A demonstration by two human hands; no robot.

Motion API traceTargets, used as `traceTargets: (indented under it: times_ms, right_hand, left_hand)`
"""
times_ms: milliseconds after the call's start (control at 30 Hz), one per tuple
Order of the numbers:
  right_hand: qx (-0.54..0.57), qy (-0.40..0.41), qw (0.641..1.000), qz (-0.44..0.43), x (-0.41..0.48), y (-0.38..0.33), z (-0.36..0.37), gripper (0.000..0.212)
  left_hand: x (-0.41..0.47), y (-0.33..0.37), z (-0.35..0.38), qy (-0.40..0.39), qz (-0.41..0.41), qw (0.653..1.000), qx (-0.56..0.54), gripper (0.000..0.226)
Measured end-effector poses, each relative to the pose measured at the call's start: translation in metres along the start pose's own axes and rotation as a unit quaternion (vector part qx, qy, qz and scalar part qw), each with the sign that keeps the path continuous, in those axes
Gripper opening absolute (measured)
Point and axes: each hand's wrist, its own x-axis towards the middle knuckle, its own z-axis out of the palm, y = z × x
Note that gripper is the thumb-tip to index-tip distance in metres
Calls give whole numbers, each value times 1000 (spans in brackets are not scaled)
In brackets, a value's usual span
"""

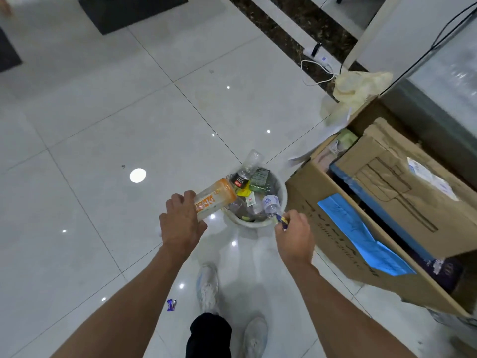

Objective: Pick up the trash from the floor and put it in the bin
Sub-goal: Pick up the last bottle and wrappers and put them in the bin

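A small white bin (pixel 280 196) stands on the tiled floor, filled with bottles, a green packet and wrappers. My left hand (pixel 180 220) grips an orange-labelled plastic bottle (pixel 213 201), held tilted over the bin's left rim. My right hand (pixel 293 235) pinches a small blue and yellow wrapper (pixel 281 219) at the bin's near right rim, beside a clear bottle with a blue label (pixel 271 204). A small purple wrapper (pixel 171 304) lies on the floor near my left foot.
A large open cardboard box (pixel 343 244) with blue tape stands right of the bin, packed with folded cardboard. A crumpled yellowish plastic bag (pixel 358 86) and a white power strip (pixel 318 56) with cables lie behind it. Dark mats (pixel 131 11) lie far off.
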Motion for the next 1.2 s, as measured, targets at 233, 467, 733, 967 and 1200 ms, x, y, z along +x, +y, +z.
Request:
traceTargets:
  times_ms: [233, 467, 733, 967, 1200]
  right_hand:
    - [-17, -46, 997, 61, 51, 4, 66, 20]
    - [-127, -52, 990, -41, 153, 18, 137, 22]
    - [-221, -112, 955, -162, 203, 37, 200, 25]
    - [-194, -130, 961, -148, 212, 41, 186, 25]
    - [-84, -98, 991, -20, 180, 73, 138, 30]
  left_hand:
    - [48, -19, 47, -44, -11, 999, -11, 63]
    - [79, -41, 112, 2, 31, 999, 5, 67]
    - [113, -10, 157, 4, 62, 998, -7, 67]
    - [135, 29, 158, 16, 114, 993, 16, 68]
    - [171, 100, 165, 18, 170, 977, 128, 63]
